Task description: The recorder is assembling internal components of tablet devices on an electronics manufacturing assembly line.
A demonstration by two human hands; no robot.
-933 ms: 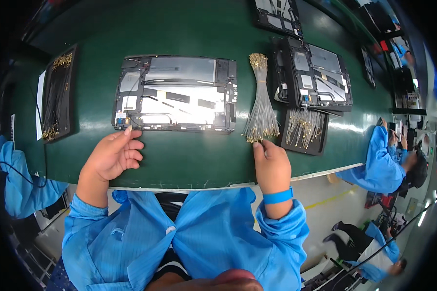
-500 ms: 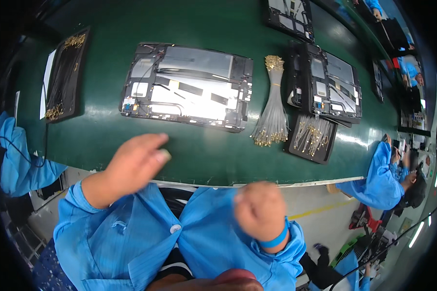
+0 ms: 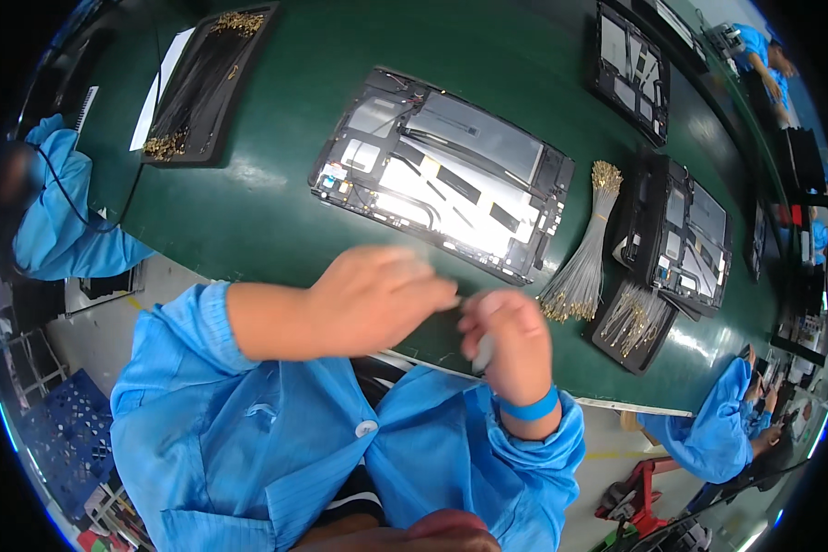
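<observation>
Over the table's front edge my two hands almost meet at the fingertips. My left hand (image 3: pixel 377 299), slightly smeared by motion, has its fingers pressed together and pointing right; anything between them is too small to tell. My right hand (image 3: pixel 515 339) is closed with curled fingers, a blue band round its wrist. Something small and whitish (image 3: pixel 485 352) shows at its palm side, too unclear to name. Just beyond both hands lies an opened tablet-like device (image 3: pixel 469 124), its inner boards, black cables and shiny silver plates facing up. Neither hand touches it.
Right of the device lies a tied bundle of thin grey cables (image 3: pixel 587 248) with gold ends. Beside it are a black tray of cables (image 3: pixel 637 322) and stacked devices (image 3: pixel 695 241). A tray of black cables (image 3: pixel 198 92) sits far left. Co-workers in blue sit at both sides.
My left hand has moved right and its spread fingers have come together. My right hand has risen from before my chest to meet it. The whole view has turned and shifted.
</observation>
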